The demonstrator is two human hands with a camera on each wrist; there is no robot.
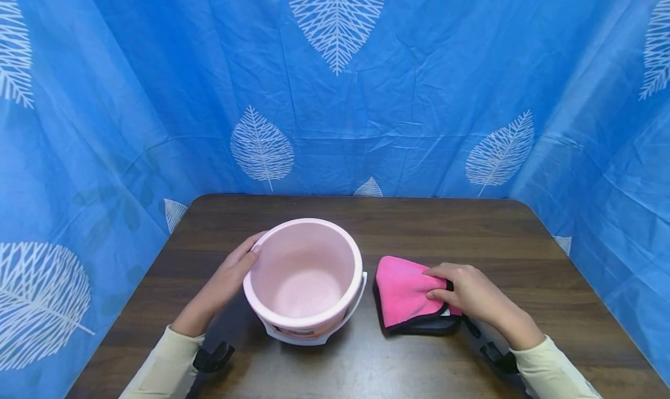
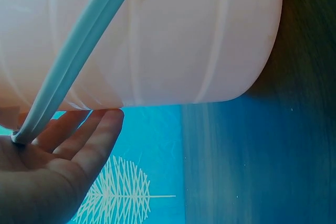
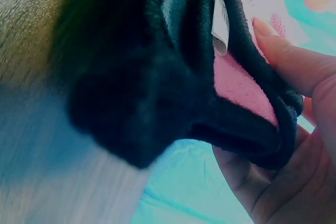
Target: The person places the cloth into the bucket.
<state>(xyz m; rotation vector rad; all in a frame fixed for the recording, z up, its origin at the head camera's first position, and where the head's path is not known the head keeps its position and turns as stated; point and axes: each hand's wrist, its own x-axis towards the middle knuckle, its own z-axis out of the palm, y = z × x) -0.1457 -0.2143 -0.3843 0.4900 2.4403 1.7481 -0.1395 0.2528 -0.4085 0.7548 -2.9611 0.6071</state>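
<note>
A pale pink bucket (image 1: 309, 256) stands upright on the table, its white handle (image 1: 362, 291) hanging down along the near side. My left hand (image 1: 230, 274) grips its left rim, thumb over the edge and fingers along the outer wall. In the left wrist view those fingers (image 2: 102, 140) lie against the bucket wall (image 2: 173, 40), near the handle's end. To the right of the bucket is a folded pink cloth (image 1: 403, 291) with black edging and dark layers below. My right hand (image 1: 473, 294) pinches its right side between thumb and fingers. A white tag (image 3: 220, 24) sticks out between the folds.
The brown wooden table (image 1: 445, 224) carries both things, with a gap between bucket and cloth. Behind it and at both sides hangs a blue curtain (image 1: 209, 85) with white leaf prints. Black bands (image 1: 213, 357) sit at the wrists.
</note>
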